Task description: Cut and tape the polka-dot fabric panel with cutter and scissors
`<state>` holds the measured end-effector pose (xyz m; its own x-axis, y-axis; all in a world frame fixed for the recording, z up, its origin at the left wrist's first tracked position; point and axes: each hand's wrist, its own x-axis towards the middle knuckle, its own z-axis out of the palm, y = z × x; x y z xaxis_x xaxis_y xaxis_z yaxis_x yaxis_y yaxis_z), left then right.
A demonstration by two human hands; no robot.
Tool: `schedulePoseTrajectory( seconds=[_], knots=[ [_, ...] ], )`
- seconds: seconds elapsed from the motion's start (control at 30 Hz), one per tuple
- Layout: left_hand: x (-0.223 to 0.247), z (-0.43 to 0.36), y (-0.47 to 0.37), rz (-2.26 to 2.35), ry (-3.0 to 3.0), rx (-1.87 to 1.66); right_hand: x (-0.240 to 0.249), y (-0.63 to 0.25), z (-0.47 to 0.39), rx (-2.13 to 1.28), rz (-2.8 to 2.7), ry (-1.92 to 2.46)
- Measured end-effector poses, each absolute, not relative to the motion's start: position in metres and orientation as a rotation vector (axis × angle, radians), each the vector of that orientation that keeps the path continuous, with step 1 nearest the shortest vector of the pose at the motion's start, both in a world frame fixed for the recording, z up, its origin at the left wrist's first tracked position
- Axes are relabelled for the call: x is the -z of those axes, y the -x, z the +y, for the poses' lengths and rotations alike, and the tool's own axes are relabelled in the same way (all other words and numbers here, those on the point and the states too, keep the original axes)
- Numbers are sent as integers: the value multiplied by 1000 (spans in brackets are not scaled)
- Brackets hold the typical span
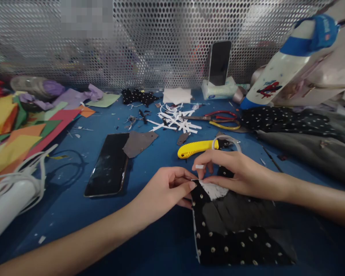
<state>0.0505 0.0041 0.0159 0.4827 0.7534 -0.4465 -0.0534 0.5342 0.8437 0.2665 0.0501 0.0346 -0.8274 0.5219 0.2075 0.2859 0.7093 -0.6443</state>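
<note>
A flat black piece with white dots (218,245) and dark grey patches lies at the lower right, with a crumpled white patch (217,191) near its upper edge. My left hand (168,188) pinches its upper left corner, thumb on top and fingers partly hidden beneath. Over the white patch, my right hand (235,170) has its thumb and fingers bent near that same corner, with a small white strip (199,166) at its fingers. Just beyond my right hand are a yellow-handled cutter (197,148) and a clear ring of tape (215,138).
A black phone (106,165) touches a grey scrap (139,143). White strips (172,119) and scissors (224,119) lie farther back. Coloured paper (54,130) and a white corded device (14,195) are left; a bottle (278,73) and dark cloth (310,149) are right.
</note>
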Motion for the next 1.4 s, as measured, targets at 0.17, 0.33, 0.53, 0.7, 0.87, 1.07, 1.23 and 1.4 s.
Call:
schedulePoseTrajectory(
  seconds=[0.17, 0.33, 0.53, 0.7, 0.87, 1.07, 1.23, 1.4],
  knots=[
    [-16, 4, -51, 951, -882, -565, -37, -265, 48, -839, -2558, 610],
    [-15, 4, -49, 943, -898, -572, -38, -264, 46, -799, -2568, 627],
    [-15, 3, -49, 940, -909, -580, -38, -264, 46, -808, -2582, 639],
    [-14, 3, -49, 939, -898, -583, -36, -265, 46, -781, -2568, 630],
    [-15, 3, -50, 909, -875, -596, -36, -264, 46, -804, -2570, 634],
    [-17, 3, -51, 922, -871, -592, -36, -264, 48, -859, -2574, 616],
    [-16, 3, -51, 911, -880, -589, -36, -264, 48, -871, -2612, 638],
    [-16, 3, -52, 918, -889, -592, -43, -264, 48, -850, -2660, 641]
  ],
)
